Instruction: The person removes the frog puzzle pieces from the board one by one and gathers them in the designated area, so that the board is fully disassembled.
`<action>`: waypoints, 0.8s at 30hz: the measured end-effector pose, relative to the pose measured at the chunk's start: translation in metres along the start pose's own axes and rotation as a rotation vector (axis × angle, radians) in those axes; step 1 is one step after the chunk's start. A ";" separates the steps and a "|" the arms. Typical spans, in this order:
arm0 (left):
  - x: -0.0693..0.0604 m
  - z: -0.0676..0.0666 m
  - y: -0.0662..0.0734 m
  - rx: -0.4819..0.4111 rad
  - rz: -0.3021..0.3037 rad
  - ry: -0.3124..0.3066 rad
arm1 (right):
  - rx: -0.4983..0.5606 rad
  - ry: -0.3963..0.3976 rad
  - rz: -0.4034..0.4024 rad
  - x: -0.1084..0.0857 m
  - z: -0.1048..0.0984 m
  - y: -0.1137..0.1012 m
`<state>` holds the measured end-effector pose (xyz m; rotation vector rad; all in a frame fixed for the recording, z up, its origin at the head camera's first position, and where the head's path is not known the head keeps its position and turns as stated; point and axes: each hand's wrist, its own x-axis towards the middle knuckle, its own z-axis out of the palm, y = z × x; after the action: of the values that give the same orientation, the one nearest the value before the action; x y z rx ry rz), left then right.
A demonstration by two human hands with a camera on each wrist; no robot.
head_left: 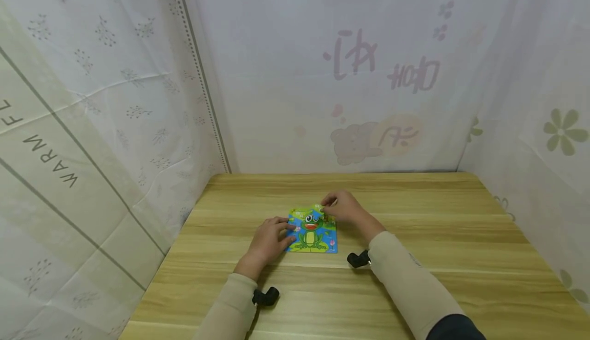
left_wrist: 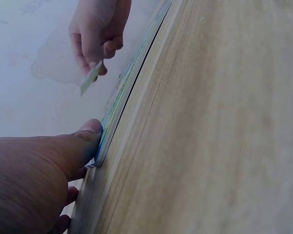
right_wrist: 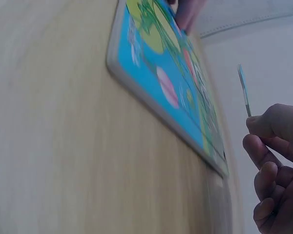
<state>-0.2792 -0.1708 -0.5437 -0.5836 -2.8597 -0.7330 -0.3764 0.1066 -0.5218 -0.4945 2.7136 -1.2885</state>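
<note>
A wood-grain surface [head_left: 415, 202] spreads across the lower part of the head view, backed and flanked by pale printed curtains [head_left: 286, 48]. Just below and right of centre lies the frog puzzle [head_left: 310, 240], apart from the far edge and well in from both side edges. The left hand [head_left: 267, 240], grip wide, rests fingers on its left edge; the right hand [head_left: 344, 208], grip narrow, pinches a thin piece [left_wrist: 90, 79] at its upper right.

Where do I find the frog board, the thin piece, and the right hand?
Frog board [head_left: 311, 237]: head view, on the frog's belly.
Thin piece [right_wrist: 244, 89]: right wrist view, on its edge.
Right hand [head_left: 346, 208]: head view, on its back.
</note>
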 end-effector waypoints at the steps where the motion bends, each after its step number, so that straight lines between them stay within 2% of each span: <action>1: 0.000 0.000 0.000 0.003 0.000 0.000 | -0.005 0.000 0.004 -0.001 -0.003 0.002; 12: -0.001 0.000 -0.001 -0.005 -0.001 0.008 | -0.036 0.008 0.021 -0.015 -0.032 0.021; 24: -0.002 0.000 0.000 0.004 -0.010 0.002 | -0.046 -0.002 0.046 -0.025 -0.052 0.041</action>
<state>-0.2778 -0.1713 -0.5441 -0.5683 -2.8634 -0.7293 -0.3744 0.1770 -0.5213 -0.4343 2.7419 -1.2167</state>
